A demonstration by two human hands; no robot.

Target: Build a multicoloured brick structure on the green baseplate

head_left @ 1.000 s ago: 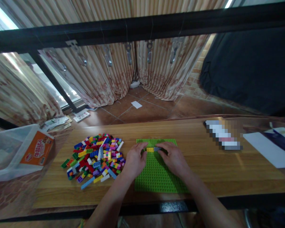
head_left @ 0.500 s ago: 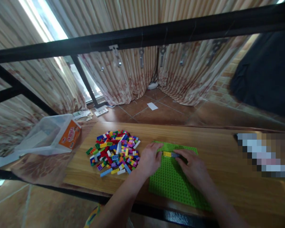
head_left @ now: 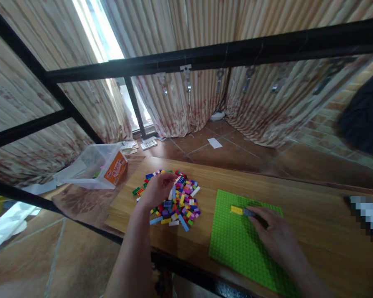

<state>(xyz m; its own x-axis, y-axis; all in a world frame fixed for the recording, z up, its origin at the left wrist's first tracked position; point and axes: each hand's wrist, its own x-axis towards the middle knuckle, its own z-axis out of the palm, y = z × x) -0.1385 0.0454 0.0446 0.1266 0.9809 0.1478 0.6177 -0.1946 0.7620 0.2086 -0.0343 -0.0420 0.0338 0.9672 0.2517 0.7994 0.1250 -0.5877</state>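
My left hand point(head_left: 158, 189) is over the pile of toy building bricks point(head_left: 182, 200), fingers bent and a little apart, with no brick visible between them. Just right of its fingertips lies a dark blue brick point(head_left: 180, 180). On the green baseplate point(head_left: 233, 244) sits a yellow brick point(head_left: 236, 210), in line with a dark grey brick point(head_left: 248, 212) at its right end. My right hand point(head_left: 272, 231) pinches that grey brick between thumb and fingers, low over the plate; its far end is hidden by the fingers.
A clear plastic box point(head_left: 96, 165) with an orange label stands left of the wooden tabletop point(head_left: 202, 169). A black metal rail point(head_left: 205, 60) runs across behind. A blurred-out object point(head_left: 369, 215) lies at the right edge.
My left hand has left the baseplate and moved left over the brick pile. My right hand stays at the grey brick. The view has turned somewhat to the left.
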